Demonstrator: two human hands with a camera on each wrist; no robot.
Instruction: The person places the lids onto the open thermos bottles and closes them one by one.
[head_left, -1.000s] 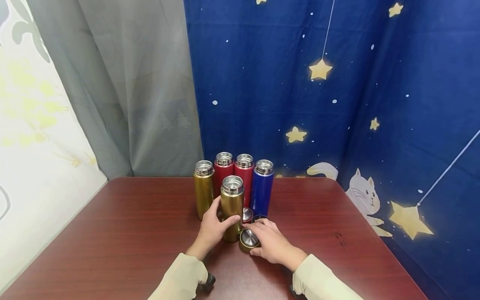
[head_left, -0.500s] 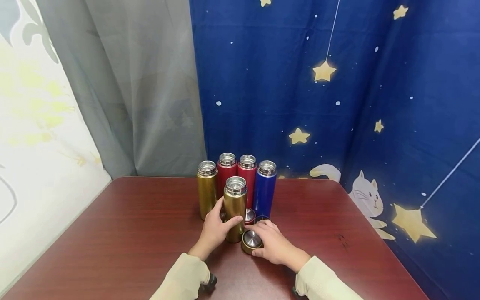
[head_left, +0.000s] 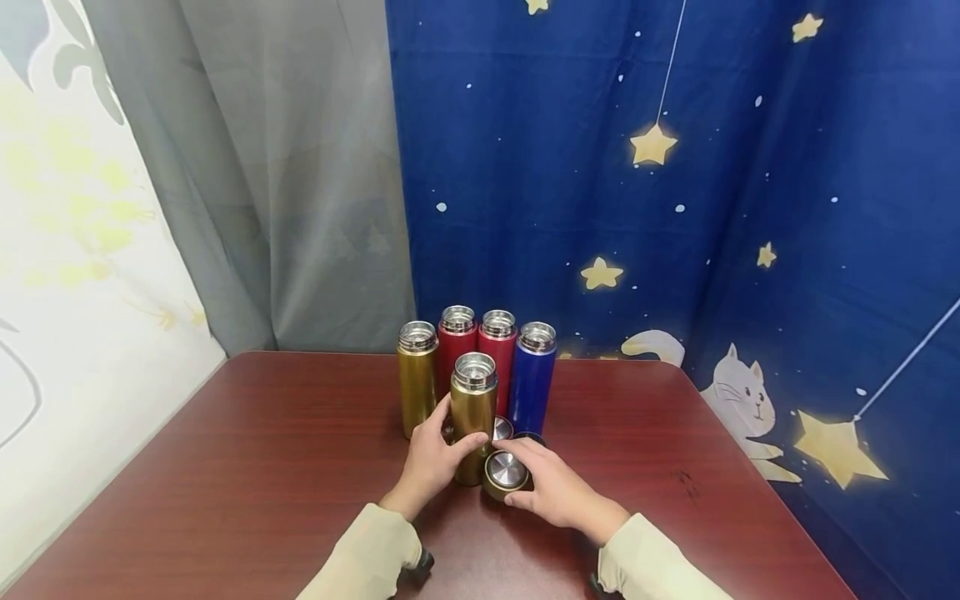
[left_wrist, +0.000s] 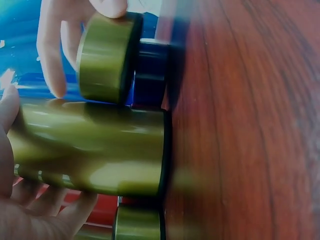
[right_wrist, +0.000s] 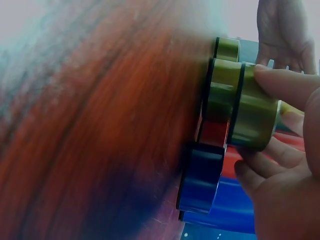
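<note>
My left hand (head_left: 429, 462) grips an uncapped gold thermos bottle (head_left: 472, 417) that stands upright on the table, thumb on one side and fingers round the other. Right beside its base, my right hand (head_left: 561, 490) holds a gold lid (head_left: 507, 472) with a steel top, thumb and fingers at its rim. Both wrist views show this lid (left_wrist: 107, 57) raised off the tabletop. A blue lid (right_wrist: 202, 177) and a red lid (right_wrist: 214, 132) lie close behind it. Another gold lid (left_wrist: 139, 222) sits on the far side of the gripped bottle.
Behind the hands stand several more open bottles: a gold one (head_left: 417, 383), two red ones, the left (head_left: 456, 343) and the right (head_left: 498, 354), and a blue one (head_left: 532, 379). The reddish-brown table (head_left: 262, 467) ends at curtains (head_left: 525, 167).
The gold lid in my right hand has risen a little off the table. My left hand keeps its grip on the bottle. The head view has shifted slightly.
</note>
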